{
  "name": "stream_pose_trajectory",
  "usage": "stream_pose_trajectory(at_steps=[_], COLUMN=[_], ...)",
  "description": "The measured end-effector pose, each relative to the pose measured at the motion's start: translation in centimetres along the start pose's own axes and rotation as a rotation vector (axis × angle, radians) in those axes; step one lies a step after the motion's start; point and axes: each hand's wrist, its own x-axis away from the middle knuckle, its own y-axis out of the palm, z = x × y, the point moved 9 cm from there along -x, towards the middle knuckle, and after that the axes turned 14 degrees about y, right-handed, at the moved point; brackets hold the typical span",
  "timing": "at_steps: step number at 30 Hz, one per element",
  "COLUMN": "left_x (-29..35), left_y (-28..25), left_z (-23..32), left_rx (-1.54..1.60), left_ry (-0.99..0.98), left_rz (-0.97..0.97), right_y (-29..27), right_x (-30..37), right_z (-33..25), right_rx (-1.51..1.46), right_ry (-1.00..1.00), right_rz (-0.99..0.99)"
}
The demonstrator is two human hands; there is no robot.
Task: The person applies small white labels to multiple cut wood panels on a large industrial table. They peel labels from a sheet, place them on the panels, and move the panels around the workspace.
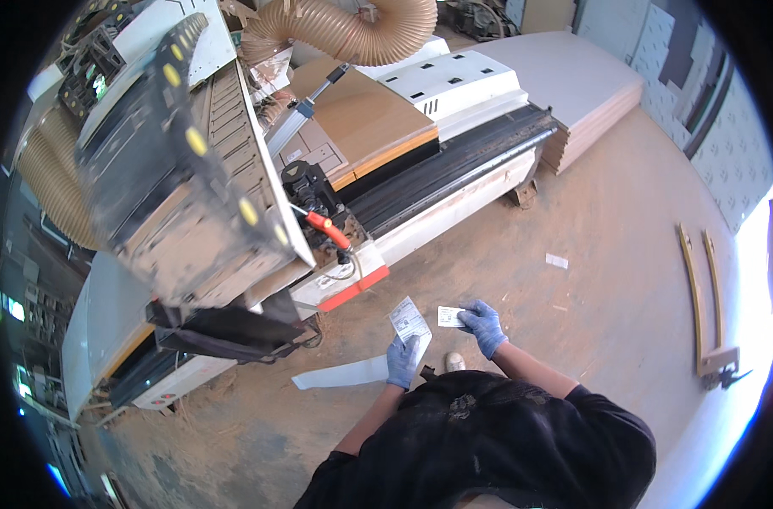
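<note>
Both my hands wear blue-grey work gloves and are held out in front of my body. My left hand (401,360) is closed on a strip of printed labels (409,319); its printed end sticks up past the fingers. A long white tail of backing paper (340,374) trails from that hand to the left. Between the fingertips of my right hand (484,327) is a small white printed label (449,316), held flat just right of the strip and apart from it.
A large woodworking machine (454,188) fills the left and upper middle, with a red air blow gun (327,229) on its near corner. Stacked boards (594,110) stand at the back right. A white paper piece (556,260) lies on the dusty floor. A wooden-handled cart (709,314) stands far right.
</note>
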Motion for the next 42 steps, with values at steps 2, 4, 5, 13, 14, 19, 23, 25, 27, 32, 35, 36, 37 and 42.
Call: stream_pose_trajectory(at_steps=[2,4,5,13,14,19,23,25,27,32,35,36,37,42], left_x=[-3.0,-5.4,-6.8,-18.9,-20.3,-27.9,-35.7,-38.4,-41.5,-46.1,-48.6,-49.6,-50.5,-57.3], left_y=[3.1,4.9,5.8,4.6,4.4,3.5,2.4,1.3,0.4,-1.7,-2.8,-3.1,-3.4,-4.6], left_z=[-0.1,-1.0,-1.6,-5.2,-5.0,-3.7,-2.9,-3.1,-3.6,-3.0,-2.7,-2.9,-3.0,-3.5], left_rx=[0.099,0.125,0.119,-0.021,-0.032,0.061,0.133,0.056,0.026,0.016,-0.142,-0.142,-0.133,-0.288], left_ry=[0.041,0.056,0.063,0.082,0.084,0.122,0.179,0.181,0.14,0.19,0.172,0.155,0.158,0.2], left_rz=[0.049,0.073,0.072,0.187,0.206,0.301,0.345,0.326,0.353,0.431,0.454,0.474,0.5,0.573], right_y=[-3.2,-5.9,-6.8,-6.9,-6.5,-2.4,1.3,2.5,3.3,3.3,2.8,3.1,3.5,6.4], right_x=[-2.3,-4.8,-6.1,-18.9,-20.3,-27.4,-33.3,-35.9,-38.6,-44.6,-49.5,-51.3,-53.2,-63.3], right_z=[-2.2,-2.8,-3.3,-5.6,-6.6,-12.3,-17.9,-19.0,-20.1,-21.5,-23.3,-24.3,-25.2,-31.4], right_rx=[-0.012,-0.022,-0.025,-0.023,-0.007,0.029,0.054,0.064,0.071,0.076,0.115,0.118,0.113,0.164], right_ry=[0.003,0.048,0.049,0.211,0.203,0.176,0.109,0.115,0.126,0.181,0.221,0.204,0.198,0.063], right_rz=[0.041,0.107,0.098,0.1,0.086,0.033,-0.047,-0.042,-0.036,0.025,0.071,0.043,0.042,-0.09])
